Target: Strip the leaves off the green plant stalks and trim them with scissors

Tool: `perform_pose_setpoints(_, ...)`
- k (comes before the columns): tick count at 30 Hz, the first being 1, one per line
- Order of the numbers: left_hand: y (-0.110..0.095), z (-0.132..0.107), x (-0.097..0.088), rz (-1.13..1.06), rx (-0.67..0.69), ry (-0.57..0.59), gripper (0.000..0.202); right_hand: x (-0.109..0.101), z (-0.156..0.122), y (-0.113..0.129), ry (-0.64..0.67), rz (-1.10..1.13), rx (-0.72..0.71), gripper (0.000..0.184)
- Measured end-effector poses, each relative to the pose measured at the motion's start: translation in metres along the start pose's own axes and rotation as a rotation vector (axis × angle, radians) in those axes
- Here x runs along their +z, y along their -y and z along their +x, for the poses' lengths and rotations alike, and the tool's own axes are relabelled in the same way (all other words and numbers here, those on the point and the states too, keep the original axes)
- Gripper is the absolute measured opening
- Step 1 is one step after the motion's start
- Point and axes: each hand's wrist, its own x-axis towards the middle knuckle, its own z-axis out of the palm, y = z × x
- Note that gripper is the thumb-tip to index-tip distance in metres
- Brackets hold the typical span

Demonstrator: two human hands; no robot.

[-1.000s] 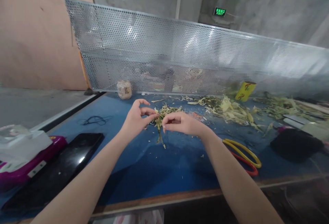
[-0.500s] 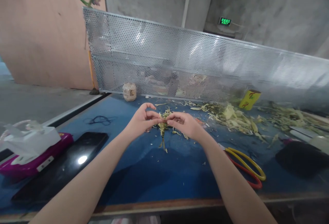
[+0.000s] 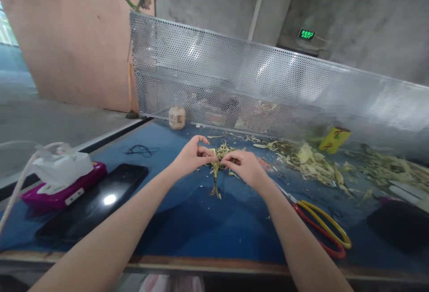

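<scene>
My left hand (image 3: 192, 157) pinches a small bunch of dried, yellow-green plant strips (image 3: 215, 176) between thumb and fingertip. Its other fingers are curled above. The bunch hangs downward, with its lower ends over the blue tabletop. Just to the right, my right hand (image 3: 244, 167) has thumb and fingertips drawn together, a short gap from the left fingertips. What lies in that pinch is too small to make out. Behind the fingertips lies a small heap of plant bits (image 3: 225, 150). Scissors (image 3: 323, 222) with one yellow and one red handle rest beside my right forearm.
Loose plant husks (image 3: 311, 162) spread across the right side, near a yellow box (image 3: 335, 140). A perforated metal screen (image 3: 208, 73) closes off the back. At left are a black phone (image 3: 97, 198), a magenta power strip (image 3: 63, 193), dark thread (image 3: 140, 150) and a wrapped roll (image 3: 177, 118).
The view has shifted slightly, so things appear further right. My right fingertips have drawn a little away from the left ones, while my left hand keeps hold of the bunch.
</scene>
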Motion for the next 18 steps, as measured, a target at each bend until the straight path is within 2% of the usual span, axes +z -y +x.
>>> perform_pose_setpoints(3, 0.002, 0.000, 0.000, 0.044, 0.016, 0.008, 0.043, 0.003, 0.001, -0.002, 0.061, -0.030, -0.029, 0.011)
perform_pose_setpoints(5, 0.003, 0.000, -0.001, 0.025, 0.033, 0.013, 0.042, 0.007, 0.002, -0.004, 0.080, 0.010, -0.098, 0.012)
perform_pose_setpoints(8, 0.002, 0.000, -0.001, -0.032, 0.054, 0.000, 0.042, 0.012, 0.004, -0.007, 0.030, 0.127, -0.204, 0.012)
perform_pose_setpoints(12, 0.002, -0.001, 0.000, -0.103, 0.042, -0.011, 0.043, 0.014, 0.005, -0.012, 0.046, 0.278, -0.136, 0.011)
perform_pose_setpoints(15, 0.004, 0.000, 0.000, -0.146, 0.028, 0.003, 0.046, 0.013, 0.004, -0.014, 0.072, 0.236, -0.077, 0.012)
perform_pose_setpoints(18, 0.006, 0.000, 0.000, -0.182, 0.016, -0.019, 0.049, 0.013, 0.003, -0.012, -0.023, 0.123, -0.201, 0.011)
